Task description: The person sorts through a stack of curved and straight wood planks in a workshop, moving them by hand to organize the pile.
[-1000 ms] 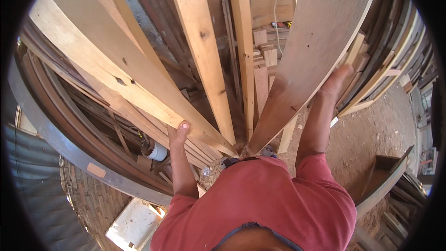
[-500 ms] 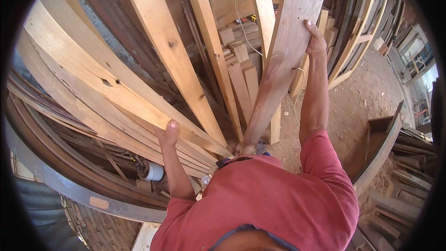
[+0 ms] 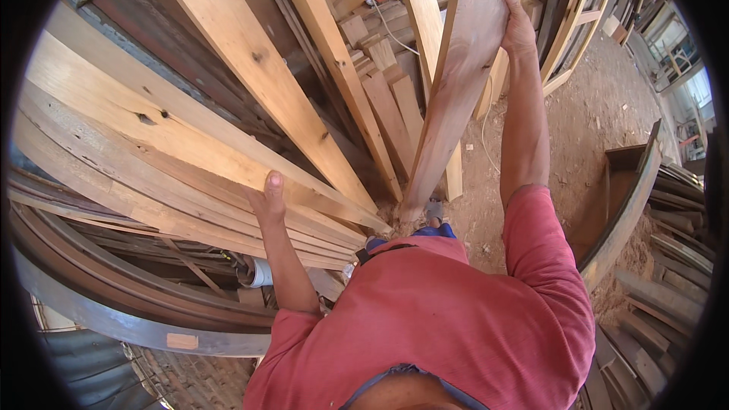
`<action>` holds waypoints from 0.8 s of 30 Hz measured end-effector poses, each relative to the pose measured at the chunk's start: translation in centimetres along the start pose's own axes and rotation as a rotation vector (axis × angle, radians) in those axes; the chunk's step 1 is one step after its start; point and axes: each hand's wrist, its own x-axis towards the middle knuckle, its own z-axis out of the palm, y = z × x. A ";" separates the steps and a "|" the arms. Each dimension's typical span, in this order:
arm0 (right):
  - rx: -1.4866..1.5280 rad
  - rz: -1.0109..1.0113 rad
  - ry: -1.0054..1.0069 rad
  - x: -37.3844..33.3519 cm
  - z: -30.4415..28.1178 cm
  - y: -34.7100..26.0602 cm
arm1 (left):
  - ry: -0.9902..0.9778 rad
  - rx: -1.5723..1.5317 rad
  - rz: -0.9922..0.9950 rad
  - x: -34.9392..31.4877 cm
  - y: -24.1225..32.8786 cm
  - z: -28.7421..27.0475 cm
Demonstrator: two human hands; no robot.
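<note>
My left hand (image 3: pixel 267 199) is closed on the edge of a long pale board (image 3: pixel 186 140) at the left, its thumb up over the face. The fingers go behind the board and are hidden. At the upper right, my right hand (image 3: pixel 519 29) grips the right edge of a wide, greyish-brown plank (image 3: pixel 465 68), thumb lying along the edge and fingers out of sight behind it. This plank leans upright, its lower end near my foot (image 3: pixel 433 212). Between my hands lean a knotty pale beam (image 3: pixel 262 61) and a narrower beam (image 3: pixel 342 68).
Short wood offcuts (image 3: pixel 387 91) are stacked behind the leaning beams, with a white cord (image 3: pixel 380 19) above them. More boards (image 3: pixel 99 190) fan out at the left, near a white bucket (image 3: pixel 260 273). Wood shavings cover the dirt floor (image 3: pixel 585 121). Scrap timber (image 3: pixel 668 288) is piled at the right.
The whole view has shifted, so boards and hands appear higher and my foot shows more. Both hands keep the same grip on the same boards.
</note>
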 end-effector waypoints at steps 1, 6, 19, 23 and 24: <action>0.005 -0.003 0.011 -0.1 0.0 -0.2 | -0.008 0.009 0.002 0.1 0.0 0.0; 0.066 -0.023 0.017 -0.3 -2.0 -0.7 | -0.032 -0.017 0.033 0.5 0.2 0.4; 0.135 -0.107 0.107 -4.5 -0.7 -2.0 | -0.040 0.001 0.003 -0.5 -0.1 0.0; 0.167 -0.082 -0.046 -4.5 -2.3 -1.0 | 0.052 0.045 -0.120 -1.8 -3.4 -1.3; 0.139 -0.060 0.028 -4.7 -2.0 -1.0 | 0.042 0.074 -0.095 -1.8 -3.8 -1.4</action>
